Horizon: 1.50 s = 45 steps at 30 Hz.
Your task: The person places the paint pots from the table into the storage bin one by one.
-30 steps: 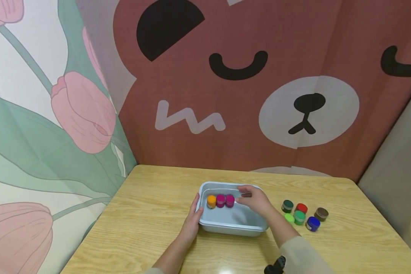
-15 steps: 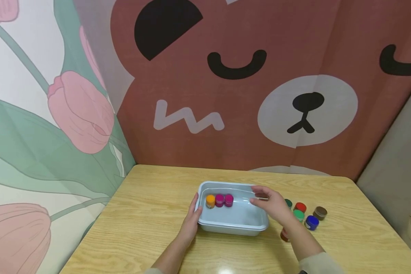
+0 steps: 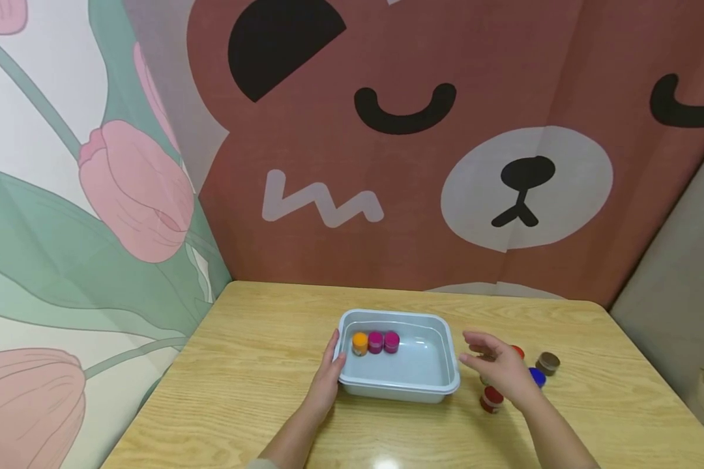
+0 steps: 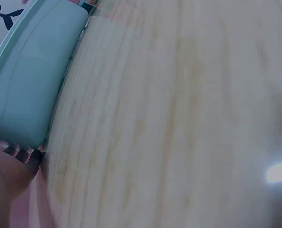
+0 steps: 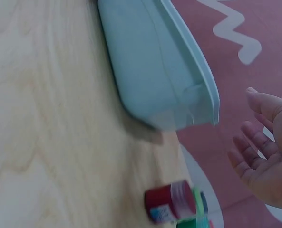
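My left hand (image 3: pixel 325 383) grips the left end of a light blue plastic basin (image 3: pixel 425 371), thumb at the rim. In the left wrist view its fingertips (image 4: pixel 34 160) press against the basin's end wall (image 4: pixel 36 71). Inside, near the back left, stand an orange jar (image 3: pixel 360 343) and two magenta jars (image 3: pixel 375 342) in a row. Holding nothing, my right hand (image 3: pixel 500 366) hovers just right of the basin with loosely bent fingers. Below it on the table is a dark red lidded jar (image 3: pixel 491 399), also in the right wrist view.
Beyond the right hand stand a brown jar (image 3: pixel 547 363), a blue jar (image 3: pixel 538 377) and a red-lidded jar (image 3: pixel 517 352), partly hidden. Green jars (image 5: pixel 194 222) show beside the dark red one. A bear-print curtain (image 3: pixel 399 260) hangs behind the wooden table (image 3: pixel 270 339).
My right hand has moved right, out from over the basin to above the loose jars, now covering several of them. The dark red jar has come into view. My left hand stays on the basin.
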Available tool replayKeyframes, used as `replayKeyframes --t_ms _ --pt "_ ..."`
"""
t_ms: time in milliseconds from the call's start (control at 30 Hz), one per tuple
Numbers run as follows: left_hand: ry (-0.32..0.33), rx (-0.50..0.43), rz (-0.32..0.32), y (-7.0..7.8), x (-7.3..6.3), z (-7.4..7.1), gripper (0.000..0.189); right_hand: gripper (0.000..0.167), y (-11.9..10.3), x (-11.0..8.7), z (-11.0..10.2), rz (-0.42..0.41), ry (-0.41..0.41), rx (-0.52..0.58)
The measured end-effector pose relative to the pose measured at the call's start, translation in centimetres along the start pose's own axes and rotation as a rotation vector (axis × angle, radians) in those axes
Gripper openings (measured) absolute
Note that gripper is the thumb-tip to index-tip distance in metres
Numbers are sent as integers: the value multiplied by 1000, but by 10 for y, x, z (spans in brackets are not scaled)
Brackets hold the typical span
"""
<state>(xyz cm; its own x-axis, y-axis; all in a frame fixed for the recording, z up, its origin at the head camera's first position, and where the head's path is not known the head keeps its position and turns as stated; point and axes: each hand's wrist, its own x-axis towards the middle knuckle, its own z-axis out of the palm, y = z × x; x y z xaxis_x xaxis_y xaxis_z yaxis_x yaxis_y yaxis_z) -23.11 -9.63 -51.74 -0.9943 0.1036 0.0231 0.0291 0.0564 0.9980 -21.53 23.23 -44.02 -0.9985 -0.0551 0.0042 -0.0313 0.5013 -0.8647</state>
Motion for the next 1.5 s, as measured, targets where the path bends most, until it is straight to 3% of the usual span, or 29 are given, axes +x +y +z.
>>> replayKeyframes --t_ms 433,900,1500 --pt "7 8 -26 -1 1 0 56 60 37 -28 -10 136 43 -50" --pt "17 -6 -7 -2 -2 -1 57 71 68 -37 -4 225 33 -48" --pt "12 8 -22 2 1 1 56 71 82 -35 2 234 33 -122"
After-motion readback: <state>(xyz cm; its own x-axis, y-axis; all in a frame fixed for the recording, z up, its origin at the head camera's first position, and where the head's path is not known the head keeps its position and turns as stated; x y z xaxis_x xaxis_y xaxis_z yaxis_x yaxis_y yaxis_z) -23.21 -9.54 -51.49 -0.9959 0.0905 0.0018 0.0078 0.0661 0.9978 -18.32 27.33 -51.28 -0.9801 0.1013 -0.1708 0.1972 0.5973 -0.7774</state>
